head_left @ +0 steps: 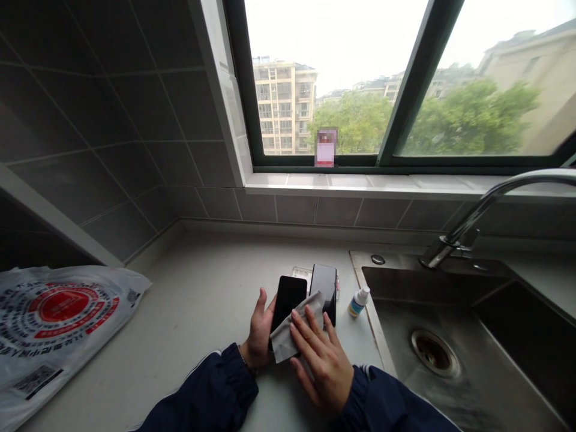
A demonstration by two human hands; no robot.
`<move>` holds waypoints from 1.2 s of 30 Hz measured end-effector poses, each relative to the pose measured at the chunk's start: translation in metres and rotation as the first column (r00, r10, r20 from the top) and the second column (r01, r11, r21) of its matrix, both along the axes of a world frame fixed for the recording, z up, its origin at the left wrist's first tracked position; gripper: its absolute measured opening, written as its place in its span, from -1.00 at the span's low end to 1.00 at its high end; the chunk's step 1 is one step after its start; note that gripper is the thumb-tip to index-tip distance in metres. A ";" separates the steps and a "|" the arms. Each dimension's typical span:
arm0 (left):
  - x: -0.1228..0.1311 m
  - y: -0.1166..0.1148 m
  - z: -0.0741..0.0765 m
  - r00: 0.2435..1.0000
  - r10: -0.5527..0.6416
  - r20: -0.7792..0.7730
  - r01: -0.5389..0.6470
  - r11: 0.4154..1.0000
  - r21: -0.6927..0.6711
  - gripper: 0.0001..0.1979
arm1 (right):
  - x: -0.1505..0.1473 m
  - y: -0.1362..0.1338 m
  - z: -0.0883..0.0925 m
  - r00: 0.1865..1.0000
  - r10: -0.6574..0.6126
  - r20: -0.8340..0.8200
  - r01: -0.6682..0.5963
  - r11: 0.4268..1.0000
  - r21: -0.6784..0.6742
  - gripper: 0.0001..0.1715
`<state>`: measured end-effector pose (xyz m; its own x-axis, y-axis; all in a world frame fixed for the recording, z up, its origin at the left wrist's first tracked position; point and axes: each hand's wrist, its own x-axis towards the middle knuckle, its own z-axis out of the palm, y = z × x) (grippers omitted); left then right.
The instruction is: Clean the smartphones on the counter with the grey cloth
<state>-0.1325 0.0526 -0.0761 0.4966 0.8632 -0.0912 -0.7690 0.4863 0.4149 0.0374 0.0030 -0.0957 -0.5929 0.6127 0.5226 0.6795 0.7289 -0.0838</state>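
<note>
My left hand [258, 333] grips a black smartphone [289, 295] by its left side, the thumb up along the edge. Across the lower part of that phone's screen lies a grey cleaning cloth [283, 346] with a zigzag edge. My right hand [327, 367] presses the cloth against the screen with its fingers stretched out. Just behind, a second dark phone [323, 279] lies on the counter, partly covered by the cloth and fingers. A pale, clear-looking case [300, 272] shows between the two phones, mostly hidden. Right of them stands a small white spray bottle [359, 302] with a blue-and-yellow label.
A steel sink [405, 312] with a curved faucet [472, 216] is at the right, its rim close to the bottle. On the left of the white counter [189, 300] lies a white plastic bag [63, 324] with red print. A tiled wall and a window [333, 78] rise behind.
</note>
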 end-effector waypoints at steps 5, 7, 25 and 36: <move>0.000 0.003 0.004 0.999 -0.043 0.021 0.042 0.999 0.026 -0.36 | -0.002 -0.004 0.005 0.997 0.080 0.009 -0.081 0.997 0.022 -0.44; 0.001 0.004 0.004 0.998 -0.054 0.012 0.053 0.998 0.019 -0.38 | 0.000 -0.002 0.007 0.995 0.099 -0.016 -0.099 0.995 0.033 -0.51; 0.009 0.003 -0.001 0.980 0.175 -0.093 -0.183 0.979 -0.087 -0.51 | -0.009 0.012 0.001 0.952 0.194 -0.237 -0.173 0.979 0.106 -0.72; 0.010 -0.008 -0.001 0.990 0.080 -0.114 -0.103 0.971 -0.215 -0.51 | -0.028 0.003 0.002 0.941 0.242 -0.237 -0.205 0.964 0.170 -0.72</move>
<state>-0.1229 0.0443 -0.0774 0.3946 0.8574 -0.3303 -0.7727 0.5042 0.3856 0.0094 0.0062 -0.0942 -0.5429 0.3885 0.7445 0.4669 0.8765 -0.1170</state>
